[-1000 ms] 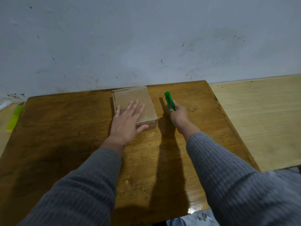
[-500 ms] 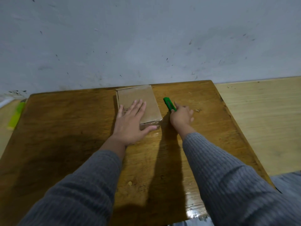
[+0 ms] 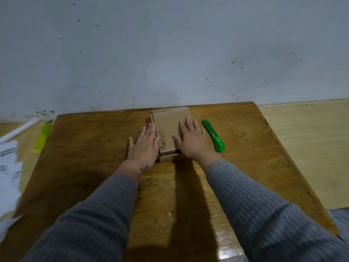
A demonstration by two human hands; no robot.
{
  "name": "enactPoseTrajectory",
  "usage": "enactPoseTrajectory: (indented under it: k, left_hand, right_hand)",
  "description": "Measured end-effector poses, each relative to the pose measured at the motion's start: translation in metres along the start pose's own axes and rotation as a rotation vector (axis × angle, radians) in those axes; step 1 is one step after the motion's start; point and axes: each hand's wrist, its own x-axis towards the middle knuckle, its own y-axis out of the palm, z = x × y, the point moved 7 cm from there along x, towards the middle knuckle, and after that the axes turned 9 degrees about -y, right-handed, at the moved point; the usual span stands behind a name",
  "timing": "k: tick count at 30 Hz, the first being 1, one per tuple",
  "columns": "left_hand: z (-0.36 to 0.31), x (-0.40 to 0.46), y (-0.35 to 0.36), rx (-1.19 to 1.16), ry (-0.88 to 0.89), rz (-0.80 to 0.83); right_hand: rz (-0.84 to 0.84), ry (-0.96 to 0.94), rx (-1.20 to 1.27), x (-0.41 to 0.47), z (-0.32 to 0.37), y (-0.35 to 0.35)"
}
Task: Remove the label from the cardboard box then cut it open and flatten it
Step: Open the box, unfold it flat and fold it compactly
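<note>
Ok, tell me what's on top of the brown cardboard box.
Both hands lie flat on the brown cardboard box: the left hand along its left edge, the right hand on its right half. Handwriting shows between them; anything beneath the palms is covered.

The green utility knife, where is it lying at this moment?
In the head view, the green utility knife lies flat on the wooden table, just right of the right hand and the cardboard box, with neither hand holding it.
</note>
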Motion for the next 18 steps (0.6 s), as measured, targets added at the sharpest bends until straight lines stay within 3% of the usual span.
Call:
enactPoseTrajectory:
  k: [7, 14, 18]
  left_hand:
    - [0.038, -0.027, -0.005, -0.104, -0.020, 0.003]
    - [0.067, -0.040, -0.002, 0.058, -0.042, 0.033]
    - [0.059, -0.043, -0.005, 0.181, 0.050, 0.000]
  right_hand:
    - [0.091, -0.063, -0.063, -0.025, 0.024, 0.014]
    - [0.011, -0.017, -0.271, -0.039, 0.047, 0.011]
    - [0.040, 0.082, -0.169, -0.040, 0.066, 0.015]
